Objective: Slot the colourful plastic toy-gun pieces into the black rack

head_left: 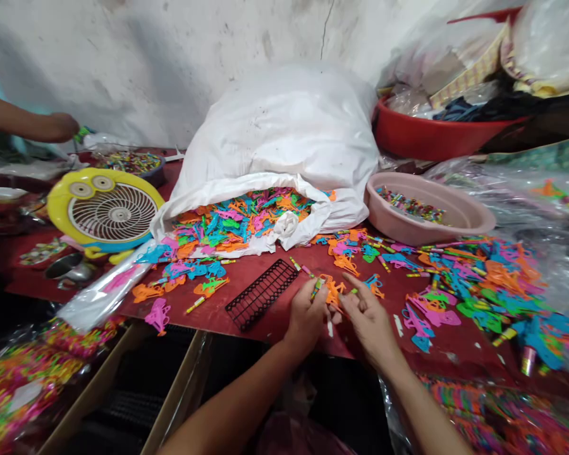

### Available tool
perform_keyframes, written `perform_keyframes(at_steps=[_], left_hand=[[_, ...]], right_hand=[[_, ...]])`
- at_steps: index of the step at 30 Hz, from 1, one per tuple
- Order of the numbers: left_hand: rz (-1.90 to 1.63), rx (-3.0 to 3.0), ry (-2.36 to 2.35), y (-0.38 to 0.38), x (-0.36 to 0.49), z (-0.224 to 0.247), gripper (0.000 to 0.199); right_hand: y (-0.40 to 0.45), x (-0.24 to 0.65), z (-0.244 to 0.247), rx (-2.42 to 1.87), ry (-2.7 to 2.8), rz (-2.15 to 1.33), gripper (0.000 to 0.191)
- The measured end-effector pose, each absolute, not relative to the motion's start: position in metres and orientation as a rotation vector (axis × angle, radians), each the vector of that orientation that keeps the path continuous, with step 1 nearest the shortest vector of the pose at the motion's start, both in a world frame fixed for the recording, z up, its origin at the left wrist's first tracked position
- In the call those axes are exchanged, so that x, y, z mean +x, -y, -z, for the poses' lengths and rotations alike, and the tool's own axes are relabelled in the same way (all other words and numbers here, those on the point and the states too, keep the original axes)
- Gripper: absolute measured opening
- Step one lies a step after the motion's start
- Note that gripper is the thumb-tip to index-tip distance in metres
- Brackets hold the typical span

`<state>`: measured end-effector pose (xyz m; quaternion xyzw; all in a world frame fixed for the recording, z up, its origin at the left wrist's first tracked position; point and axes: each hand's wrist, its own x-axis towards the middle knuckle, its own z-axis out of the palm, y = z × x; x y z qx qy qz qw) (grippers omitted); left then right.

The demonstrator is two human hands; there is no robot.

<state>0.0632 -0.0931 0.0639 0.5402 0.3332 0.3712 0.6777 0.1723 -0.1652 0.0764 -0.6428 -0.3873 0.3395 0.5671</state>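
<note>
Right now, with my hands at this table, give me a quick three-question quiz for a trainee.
1. True or false: the black rack lies on the red table.
2. Which is left of the white sack in the picture? A) pink basin; B) yellow fan; C) red tub.
3. What color is the plastic piece between the left hand and right hand?

Key: 1. True. 2. B, yellow fan. 3. Orange.
</note>
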Motion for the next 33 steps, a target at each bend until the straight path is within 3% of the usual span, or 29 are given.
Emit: perform_keyframes(at_steps=[4, 9, 16, 21, 26, 33], left_hand=[[-0.706, 0.872, -0.604, 0.088, 0.053, -0.064, 0.033], [-0.593, 0.797, -0.435, 0.087, 0.039, -0.068, 0.039], [-0.661, 0.886, -0.532, 0.107, 0.043, -0.065, 0.029], [-0.863, 1.237, -0.788, 0.105, 0.036, -0.069, 0.023], [-0.831, 1.165, -0.633, 0.112, 0.044, -0.063, 0.024], [-0.757, 1.261, -0.617, 0.119, 0.048, -0.058, 0.023]], right_hand=[[0.175, 0.172, -0.089, -1.559, 1.262, -0.727, 0.051], [0.183, 0.186, -0.099, -1.603, 1.764, -0.279, 0.059], [0.186, 0.19, -0.082, -1.504, 1.958, 0.079, 0.04], [0.194, 0.184, -0.079, -1.62, 1.453, -0.154, 0.021], [0.196, 0.172, -0.082, -1.623, 0.869, -0.454, 0.029], [0.2, 0.166, -0.077, -1.586, 0.77, -0.529, 0.029]])
